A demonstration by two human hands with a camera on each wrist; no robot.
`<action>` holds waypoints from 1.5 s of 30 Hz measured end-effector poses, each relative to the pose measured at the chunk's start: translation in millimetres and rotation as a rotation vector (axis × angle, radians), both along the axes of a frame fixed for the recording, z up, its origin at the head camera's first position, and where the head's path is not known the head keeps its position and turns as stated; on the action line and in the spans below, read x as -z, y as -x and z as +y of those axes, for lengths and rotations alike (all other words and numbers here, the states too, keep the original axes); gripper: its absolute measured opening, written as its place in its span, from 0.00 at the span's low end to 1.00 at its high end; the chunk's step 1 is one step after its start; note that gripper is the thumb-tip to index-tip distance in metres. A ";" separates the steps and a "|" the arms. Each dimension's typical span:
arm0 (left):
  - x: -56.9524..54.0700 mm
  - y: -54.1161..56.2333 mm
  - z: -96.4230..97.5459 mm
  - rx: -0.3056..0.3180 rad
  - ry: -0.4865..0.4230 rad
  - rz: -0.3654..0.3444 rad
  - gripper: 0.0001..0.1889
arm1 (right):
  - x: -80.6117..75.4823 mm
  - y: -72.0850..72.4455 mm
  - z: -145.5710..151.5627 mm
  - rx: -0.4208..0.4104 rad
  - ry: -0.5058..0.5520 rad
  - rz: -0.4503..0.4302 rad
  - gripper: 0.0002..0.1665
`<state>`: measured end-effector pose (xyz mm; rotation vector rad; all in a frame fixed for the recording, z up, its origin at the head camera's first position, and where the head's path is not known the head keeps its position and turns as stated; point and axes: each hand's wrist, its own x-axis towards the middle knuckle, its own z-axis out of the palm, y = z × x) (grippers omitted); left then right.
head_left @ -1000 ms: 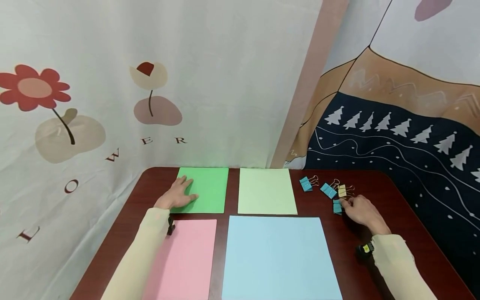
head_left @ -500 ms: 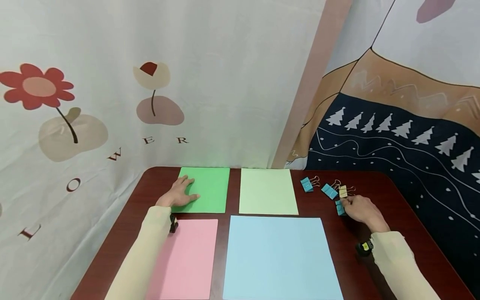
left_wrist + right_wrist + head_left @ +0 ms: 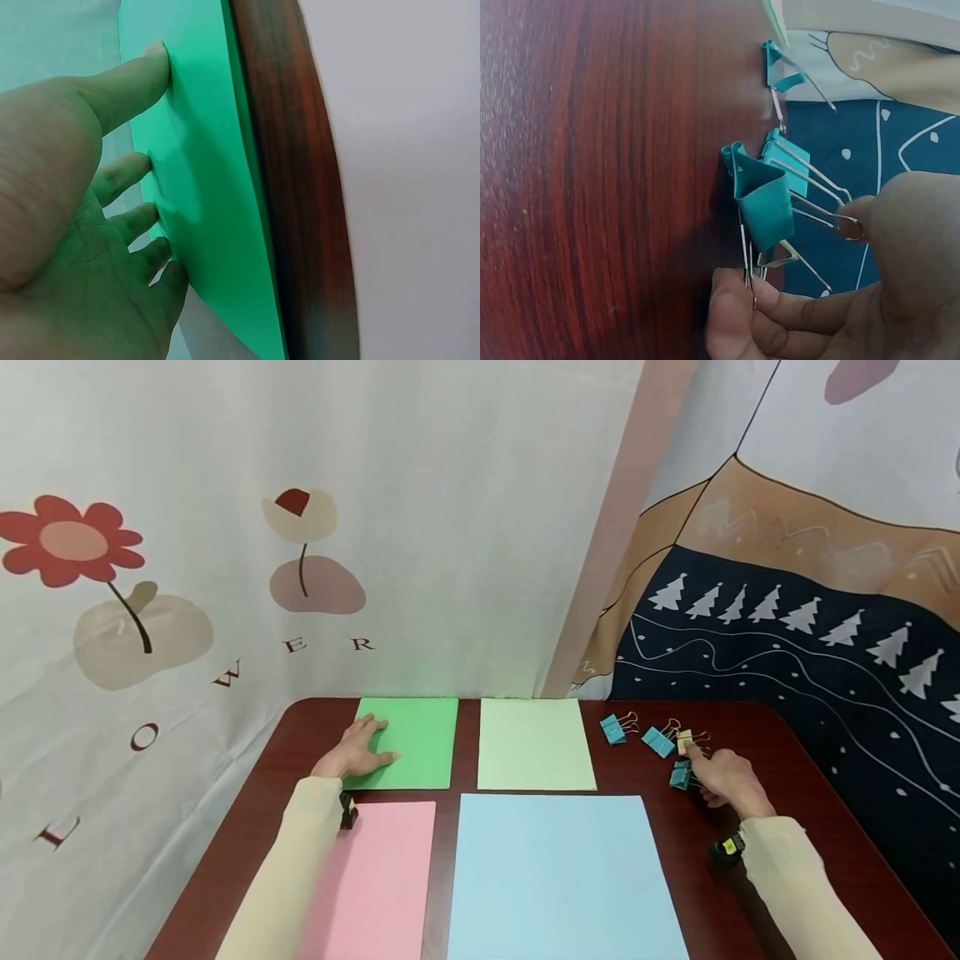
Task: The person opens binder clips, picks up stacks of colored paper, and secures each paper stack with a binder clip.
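Note:
My left hand (image 3: 358,750) rests with spread fingers on a bright green sheet (image 3: 423,739) at the table's far left. In the left wrist view, the fingertips touch the green sheet (image 3: 206,187). At the far right, my right hand (image 3: 729,777) holds the nearest blue binder clip (image 3: 679,774) by its wire handles. The right wrist view shows this blue binder clip (image 3: 765,214) between thumb and fingers, one handle against each side. A yellow binder clip (image 3: 684,742) lies just behind it, partly covered by a finger.
Two more blue binder clips lie further left, one in the middle (image 3: 659,742) and one outermost (image 3: 613,729). On the brown table (image 3: 675,860) lie a pale green sheet (image 3: 536,743), a pink sheet (image 3: 390,877) and a large light blue sheet (image 3: 562,877). Printed curtains (image 3: 450,527) hang behind.
My right hand's fingers have spread around the nearest blue binder clip, and one finger has moved out towards the yellow clip. The left hand stays in place on the green sheet.

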<state>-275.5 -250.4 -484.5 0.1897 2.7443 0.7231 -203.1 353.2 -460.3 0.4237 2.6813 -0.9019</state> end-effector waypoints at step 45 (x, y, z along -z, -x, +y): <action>6.7 -3.5 2.3 -0.109 -0.066 0.048 0.41 | 12.7 4.6 -2.1 -0.099 -0.172 0.072 0.40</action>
